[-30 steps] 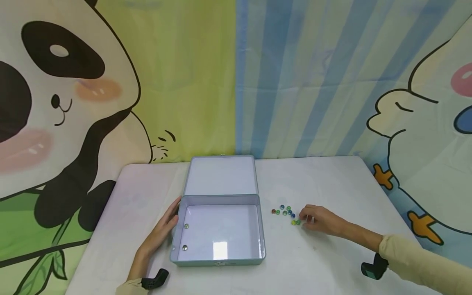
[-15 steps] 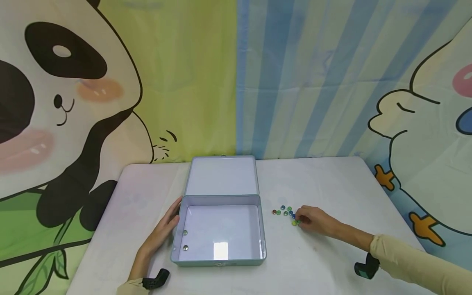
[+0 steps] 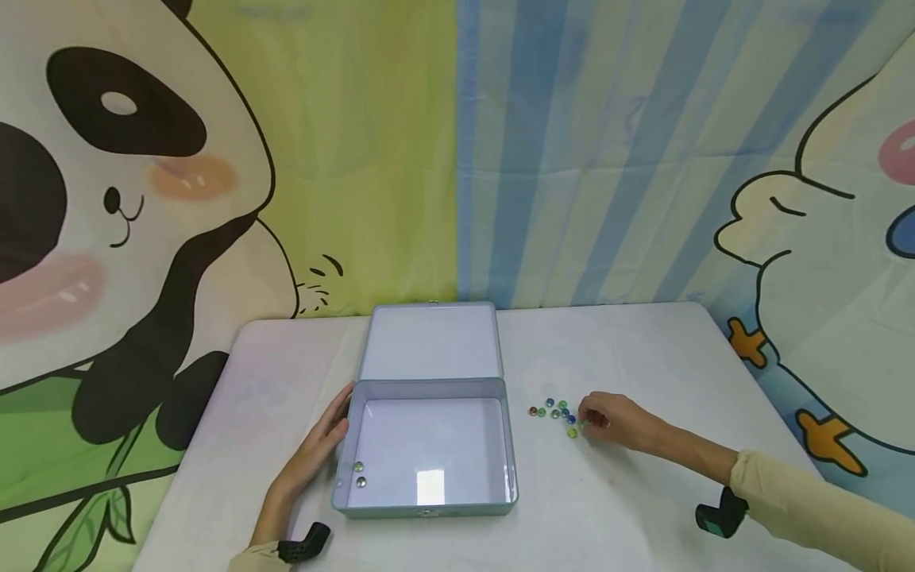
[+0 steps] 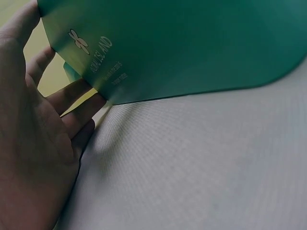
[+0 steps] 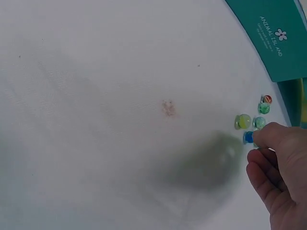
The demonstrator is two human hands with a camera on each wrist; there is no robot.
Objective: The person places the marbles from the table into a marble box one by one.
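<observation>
pinching a small green marble (image 3: pixel 584 424) between thumb and fingertips, the right hand (image 3: pixel 620 421) hangs at the right edge of the loose marbles, its fingers curled in. half a second ago that marble lies down beside the yellow marble (image 3: pixel 573 433); now it sits a little farther back and to the right, along with the hand, and a gap shows between the two. just left of the fingertips is a blue marble (image 3: pixel 571 419), which the thumb partly covers in the right wrist view. beyond it the other marbles lie scattered leftward, ending with the red marble (image 3: pixel 533 411), all where they were.

farther left stands the metal box (image 3: pixel 427 512), green outside and pale within, its lid (image 3: pixel 430 342) tipped back. inside, near the left wall, the greenish marble (image 3: pixel 359 466) has rolled toward the near side and is now just beside the clear marble (image 3: pixel 360 482); a second ago they are well apart. at the box's left side the left hand (image 3: pixel 312 449) stays put, fingers extended and spread, fingertips against the wall. under everything is the white tabletop (image 3: pixel 608 516), with a panda picture (image 3: pixel 129 199) behind on the left.
</observation>
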